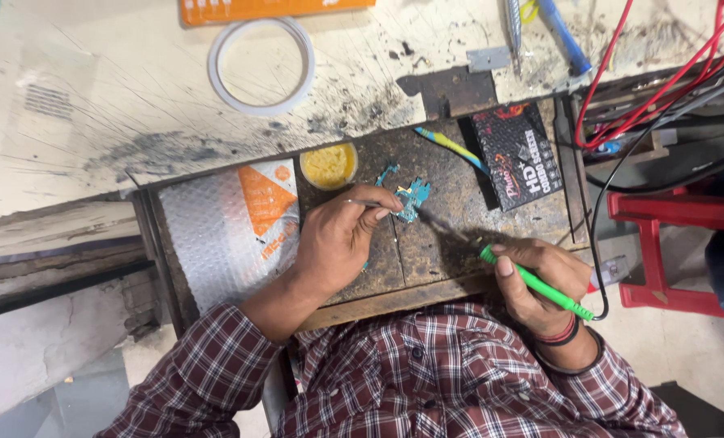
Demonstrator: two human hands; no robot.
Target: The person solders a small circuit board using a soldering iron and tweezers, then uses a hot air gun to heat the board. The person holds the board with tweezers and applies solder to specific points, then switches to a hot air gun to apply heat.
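Centrally on the dark, scorched work board (492, 203), a small teal circuit board (413, 199) is pinned flat by thin metal tweezers (362, 203) pinched shut in the left hand (342, 239), while a green-handled soldering iron (536, 284) is gripped pen-style in the right hand (540, 280), tip approx. at the board's edge. Judged light, stiff and fragile, the pcb is best taken by its bare edges, not the components. Just beside it, a small round tin (328, 165) is seen filled w/ yellow flux paste.

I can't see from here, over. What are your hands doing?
Left hand pinching thin tweezers at the small blue circuit board. Right hand gripping green soldering iron, tip by the board. Yellow paste tin close behind.
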